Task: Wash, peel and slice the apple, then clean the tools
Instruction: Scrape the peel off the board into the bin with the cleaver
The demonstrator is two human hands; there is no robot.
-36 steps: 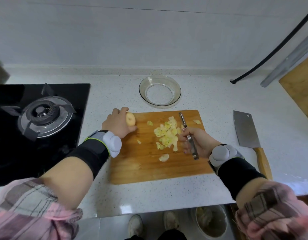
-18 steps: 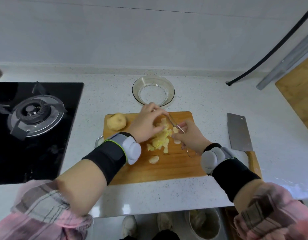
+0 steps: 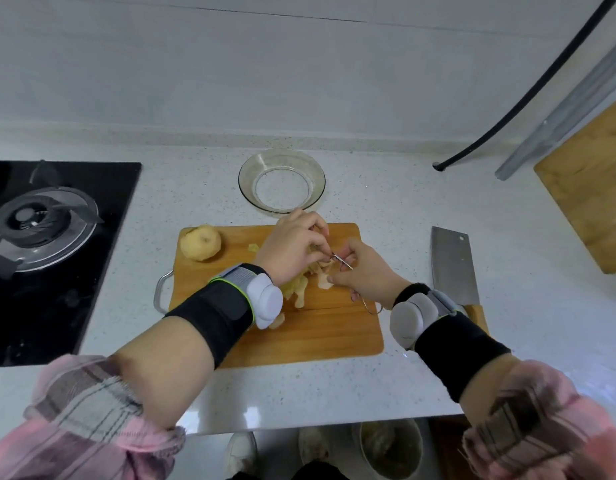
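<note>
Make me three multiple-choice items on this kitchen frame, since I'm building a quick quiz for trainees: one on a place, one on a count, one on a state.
1. Where does the peeled apple lie?
A. in the glass bowl
B. on the cutting board's far left corner
C. on the stove

2. How many cleavers lie on the counter?
A. one
B. two
C. three

3. What does the right hand hold?
A. nothing
B. the cleaver
C. the peeler

Answers:
1. B, the apple rests on the cutting board, and the glass bowl holds nothing.
2. A, a single cleaver lies right of the board.
3. C, its fingers curl round the peeler, with the left hand at the blade end.
</note>
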